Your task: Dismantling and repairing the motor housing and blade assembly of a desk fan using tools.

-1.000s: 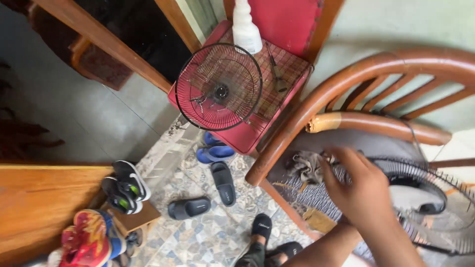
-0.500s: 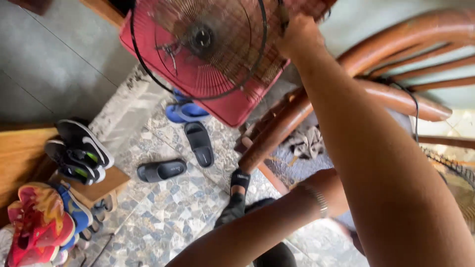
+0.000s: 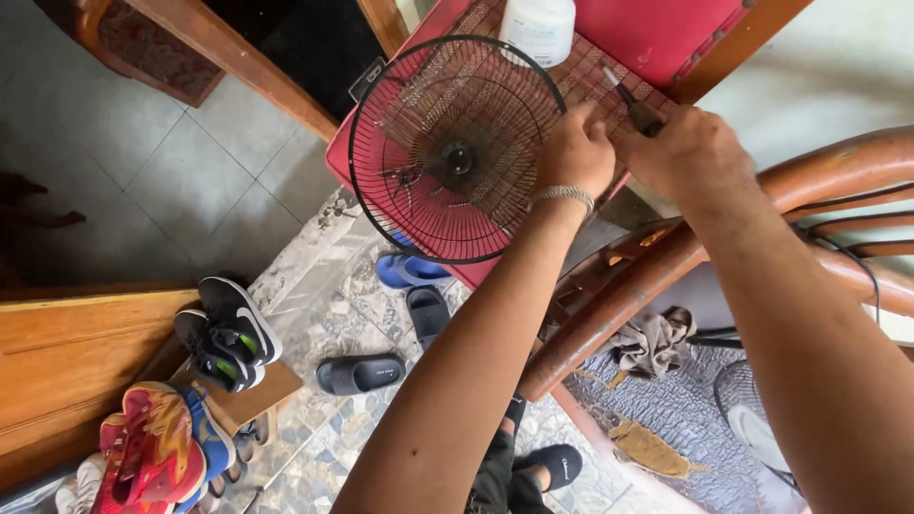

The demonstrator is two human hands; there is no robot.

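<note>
A wooden chair (image 3: 666,276) with curved reddish-brown rails fills the right side of the frame, its patterned seat cushion (image 3: 666,409) at the lower right with a crumpled grey rag (image 3: 655,341) lying on it. A red chair (image 3: 666,38) stands at the top centre, its woven seat carrying the things in hand.

The fan guard (image 3: 457,152) sits at the upper centre of the frame, leaning on the red chair seat. It is a round, dark wire grille with fine ribs running out from a small black hub to a thick outer ring; the red seat shows through the wires.

The left hand (image 3: 574,152) grips the guard's right rim, its fingers curled and pressed together around the wire; a metal bracelet (image 3: 562,195) circles the wrist. The right hand (image 3: 690,152), just beside it to the right, has its fingers closed on a dark-handled tool (image 3: 630,103) whose pale tip points up and left over the seat.

A white plastic bottle (image 3: 539,27) stands at the top edge, just behind the guard.

On the patterned floor tiles (image 3: 324,314) below lie a blue sandal (image 3: 407,270) and black slides (image 3: 360,373). At the lower left, black sneakers (image 3: 227,333) rest on a small wooden block, with red and orange shoes (image 3: 152,457) beneath them.
</note>
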